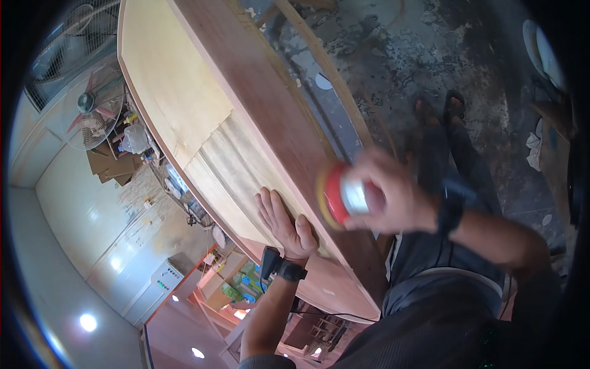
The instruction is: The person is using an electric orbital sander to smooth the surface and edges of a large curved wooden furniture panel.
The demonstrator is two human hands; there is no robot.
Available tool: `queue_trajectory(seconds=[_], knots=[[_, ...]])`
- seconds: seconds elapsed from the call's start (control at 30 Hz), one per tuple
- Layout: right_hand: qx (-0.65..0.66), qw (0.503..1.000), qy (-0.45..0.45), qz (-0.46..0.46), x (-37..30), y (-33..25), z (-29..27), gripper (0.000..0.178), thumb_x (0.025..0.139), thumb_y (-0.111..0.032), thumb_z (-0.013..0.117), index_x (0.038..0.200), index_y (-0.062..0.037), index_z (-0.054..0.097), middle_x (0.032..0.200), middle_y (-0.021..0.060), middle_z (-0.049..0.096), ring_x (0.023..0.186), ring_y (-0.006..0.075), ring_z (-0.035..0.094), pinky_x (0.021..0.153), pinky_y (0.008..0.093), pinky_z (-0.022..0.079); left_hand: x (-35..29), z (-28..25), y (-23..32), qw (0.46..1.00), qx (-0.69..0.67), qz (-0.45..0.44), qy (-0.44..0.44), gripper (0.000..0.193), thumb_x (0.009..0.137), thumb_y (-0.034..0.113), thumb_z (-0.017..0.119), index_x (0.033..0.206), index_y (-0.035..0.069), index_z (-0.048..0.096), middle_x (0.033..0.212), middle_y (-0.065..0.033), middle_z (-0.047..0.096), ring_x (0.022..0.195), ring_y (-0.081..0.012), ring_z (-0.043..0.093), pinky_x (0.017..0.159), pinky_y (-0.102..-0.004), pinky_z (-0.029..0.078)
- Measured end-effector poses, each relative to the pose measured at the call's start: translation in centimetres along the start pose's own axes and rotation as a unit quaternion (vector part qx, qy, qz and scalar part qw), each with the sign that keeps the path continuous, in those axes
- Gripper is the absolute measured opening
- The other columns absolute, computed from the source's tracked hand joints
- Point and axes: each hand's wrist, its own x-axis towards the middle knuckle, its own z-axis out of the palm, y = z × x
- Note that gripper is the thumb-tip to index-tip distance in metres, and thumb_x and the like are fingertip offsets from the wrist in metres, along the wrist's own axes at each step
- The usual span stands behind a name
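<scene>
My left hand [285, 225] lies flat with fingers stretched out on the pale top face of a long wooden piece [178, 92] with a curved outline. In my right hand [393, 194] is a round red palm sander [335, 194] with a pale label and a yellow rim. My fingers wrap over its back, and its yellow side faces the reddish-brown side [270, 104] of the wood. Motion blurs this hand and the tool, so I cannot tell whether the rim touches the wood. A darker grained patch [230, 154] lies beyond my left fingers.
Wooden rails [326, 67] run beside the piece, above the stained floor [405, 55]. At the left are a standing fan [92, 111], a cardboard box [110, 163] and cluttered items. Green packages [249, 280] sit near my left forearm. A thin cable [329, 315] passes near my body.
</scene>
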Motion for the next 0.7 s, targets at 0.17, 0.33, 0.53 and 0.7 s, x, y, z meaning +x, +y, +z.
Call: queue_trajectory(seconds=[0.17,0.33,0.53,0.7], knots=[[0.032,0.994,-0.077,0.068,-11.3,-0.7,3.0,0.070,0.067,-0.032,0.098,0.122,-0.0109,0.060,0.117,0.0157,0.057,0.110,0.0357,0.061,0.094,0.0451,0.051,-0.7,-0.1,-0.3,1.000,0.009,0.001,0.003,0.072,0.103,0.035,0.044,0.158,-0.010,0.033,0.166,-0.0306,0.030,0.156,-0.0498,0.021,0.127,-0.0565,0.013],[-0.031,0.999,-0.027,-0.017,-1.8,1.3,0.5,0.071,0.067,-0.027,0.097,0.125,-0.0095,0.058,0.116,0.0147,0.056,0.110,0.0367,0.059,0.095,0.0447,0.049,0.2,0.1,0.2,1.000,0.004,0.003,0.007,0.071,0.102,0.034,0.045,0.156,-0.010,0.036,0.164,-0.0311,0.033,0.155,-0.0510,0.024,0.126,-0.0573,0.015],[-0.061,0.995,-0.042,-0.072,3.9,1.3,-0.8,0.067,0.063,-0.025,0.097,0.116,-0.0067,0.059,0.117,0.0145,0.058,0.109,0.0344,0.059,0.095,0.0439,0.049,0.4,0.1,0.2,1.000,0.025,0.012,0.009,0.066,0.105,0.030,0.039,0.158,-0.010,0.034,0.165,-0.0324,0.031,0.156,-0.0478,0.024,0.127,-0.0545,0.018],[0.009,0.998,-0.066,-0.021,-12.1,-2.2,3.8,0.071,0.060,-0.018,0.099,0.119,-0.0108,0.060,0.119,0.0162,0.054,0.110,0.0372,0.059,0.093,0.0453,0.050,0.0,0.2,1.0,0.999,0.004,0.001,0.046,0.063,0.102,0.025,0.047,0.156,-0.007,0.039,0.164,-0.0281,0.037,0.154,-0.0483,0.028,0.126,-0.0543,0.018]])
